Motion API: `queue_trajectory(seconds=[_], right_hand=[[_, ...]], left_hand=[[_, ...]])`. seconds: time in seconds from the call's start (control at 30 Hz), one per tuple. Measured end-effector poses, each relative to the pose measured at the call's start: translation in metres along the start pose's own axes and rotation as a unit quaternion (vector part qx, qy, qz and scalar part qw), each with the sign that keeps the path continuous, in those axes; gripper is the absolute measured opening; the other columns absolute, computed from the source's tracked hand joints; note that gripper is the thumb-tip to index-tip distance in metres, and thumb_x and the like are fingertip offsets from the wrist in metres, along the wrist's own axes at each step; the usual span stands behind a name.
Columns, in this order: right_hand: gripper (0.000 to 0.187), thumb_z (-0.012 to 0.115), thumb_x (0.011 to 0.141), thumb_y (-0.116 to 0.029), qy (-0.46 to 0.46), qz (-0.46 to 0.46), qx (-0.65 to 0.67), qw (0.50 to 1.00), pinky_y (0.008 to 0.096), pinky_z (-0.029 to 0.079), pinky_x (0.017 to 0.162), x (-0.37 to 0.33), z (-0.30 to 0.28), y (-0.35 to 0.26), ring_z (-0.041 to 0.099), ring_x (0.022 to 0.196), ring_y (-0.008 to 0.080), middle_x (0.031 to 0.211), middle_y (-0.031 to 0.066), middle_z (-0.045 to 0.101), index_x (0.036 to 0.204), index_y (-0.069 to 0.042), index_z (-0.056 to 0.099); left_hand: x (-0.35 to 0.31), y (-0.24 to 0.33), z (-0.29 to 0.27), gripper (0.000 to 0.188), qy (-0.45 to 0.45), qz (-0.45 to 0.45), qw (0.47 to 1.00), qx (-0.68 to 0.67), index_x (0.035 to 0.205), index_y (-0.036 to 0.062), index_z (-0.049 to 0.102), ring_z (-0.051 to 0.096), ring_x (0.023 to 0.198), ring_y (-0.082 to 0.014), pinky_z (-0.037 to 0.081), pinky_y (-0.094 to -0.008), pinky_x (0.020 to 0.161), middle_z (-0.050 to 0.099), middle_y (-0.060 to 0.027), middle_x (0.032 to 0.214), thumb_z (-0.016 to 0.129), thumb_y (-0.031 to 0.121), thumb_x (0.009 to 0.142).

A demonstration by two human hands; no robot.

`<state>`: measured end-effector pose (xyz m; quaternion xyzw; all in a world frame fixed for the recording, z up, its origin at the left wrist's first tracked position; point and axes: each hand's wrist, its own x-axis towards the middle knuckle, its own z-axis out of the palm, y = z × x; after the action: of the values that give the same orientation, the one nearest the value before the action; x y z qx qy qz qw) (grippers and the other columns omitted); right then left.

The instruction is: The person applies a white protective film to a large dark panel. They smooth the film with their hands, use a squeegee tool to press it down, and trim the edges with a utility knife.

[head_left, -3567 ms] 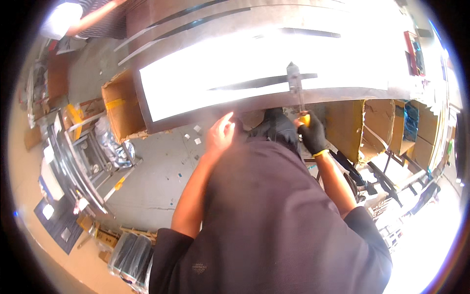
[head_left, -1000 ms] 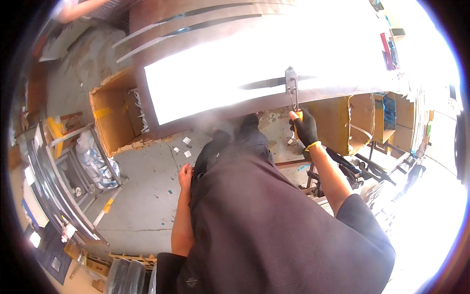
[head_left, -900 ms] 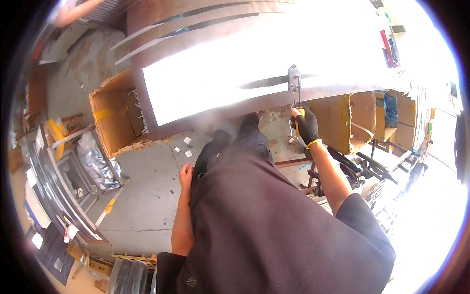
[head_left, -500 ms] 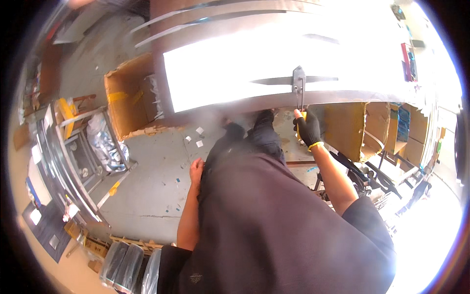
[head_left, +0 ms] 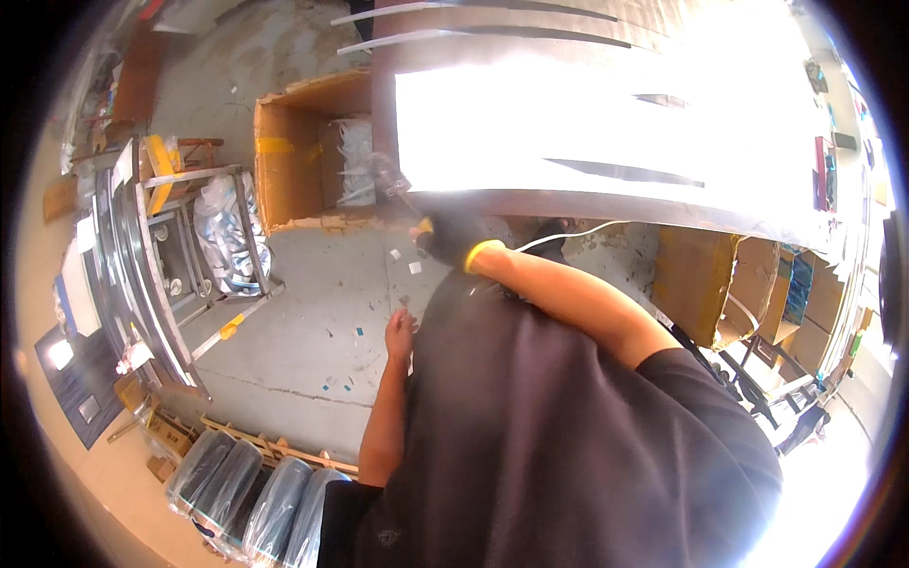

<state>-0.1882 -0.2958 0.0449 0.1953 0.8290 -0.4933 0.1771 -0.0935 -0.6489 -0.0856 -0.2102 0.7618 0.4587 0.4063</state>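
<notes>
My right hand (head_left: pixel 450 239), in a dark glove with a yellow cuff, is closed around a yellow-handled metal tool (head_left: pixel 390 178). The tool's head is smeared by motion; it lies at the near left corner of the brown work table (head_left: pixel 587 201). Bright white glare covers much of the tabletop, with dark thin strips (head_left: pixel 620 171) on it. A thin white cord or strip (head_left: pixel 578 233) runs from beside my right wrist toward the table edge; its ends are hidden. My bare left hand (head_left: pixel 401 333) hangs by my side, empty, its fingers loosely bent and apart.
A cardboard box (head_left: pixel 303 156) with white scraps stands left of the table. Further left is a metal frame cart (head_left: pixel 204 237) with a plastic-wrapped bundle. Wrapped rolls (head_left: pixel 275 506) stand at the lower left. More cartons (head_left: pixel 696 284) are at the right. Scraps litter the grey floor (head_left: pixel 303 312).
My right hand has swept left with the tool, from the table's near edge to its left corner. The view has shifted, and the white cord or strip now shows. My left hand's fingers have loosened.
</notes>
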Motion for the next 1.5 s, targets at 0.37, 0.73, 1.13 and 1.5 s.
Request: queue_trajectory(seconds=[0.37,0.73,1.13,1.5], right_hand=[[0.036,0.085,0.09,-0.033,-0.051,-0.078,0.06,0.994,0.0432,0.056,0.078,-0.067,-0.069,0.096,0.073,0.087,0.0308,0.103,0.014,0.077,0.11,-0.004,0.076],[0.048,0.09,0.087,-0.018,0.469,0.142,-0.01,0.871,0.0417,0.06,0.085,-0.292,-0.239,0.276,0.076,0.095,0.0307,0.105,0.0144,0.076,0.126,-0.009,0.064],[0.026,0.084,0.095,-0.023,0.624,0.259,0.2,0.71,0.0374,0.056,0.061,-0.35,-0.497,0.575,0.071,0.067,0.0215,0.083,0.0105,0.075,0.105,-0.003,0.071],[0.041,0.086,0.089,-0.02,0.507,0.163,-0.255,0.807,0.0472,0.056,0.102,-0.315,-0.595,0.593,0.073,0.114,0.04,0.119,0.017,0.077,0.126,-0.009,0.074]], left_hand=[[0.038,-0.096,0.02,0.044,-0.037,0.111,0.993,0.007,0.137,-0.003,0.072,0.072,0.108,-0.0166,0.057,-0.0337,0.097,0.078,-0.0083,0.115,0.069,0.03,0.109],[0.105,0.025,0.127,0.027,-0.075,0.039,0.996,-0.026,0.129,0.0064,0.072,0.071,0.088,-0.017,0.057,-0.0306,0.075,0.074,-0.0055,0.104,0.068,0.025,0.109],[0.098,0.031,0.254,0.041,-0.064,0.266,0.867,0.417,0.128,-0.0001,0.073,0.07,0.101,-0.0308,0.055,-0.0453,0.089,0.076,-0.0171,0.113,0.059,0.034,0.11],[-0.037,0.096,0.348,0.047,-0.02,0.181,0.974,0.135,0.143,-0.0037,0.07,0.072,0.123,-0.0246,0.054,-0.0368,0.106,0.077,-0.019,0.133,0.06,0.029,0.111]])
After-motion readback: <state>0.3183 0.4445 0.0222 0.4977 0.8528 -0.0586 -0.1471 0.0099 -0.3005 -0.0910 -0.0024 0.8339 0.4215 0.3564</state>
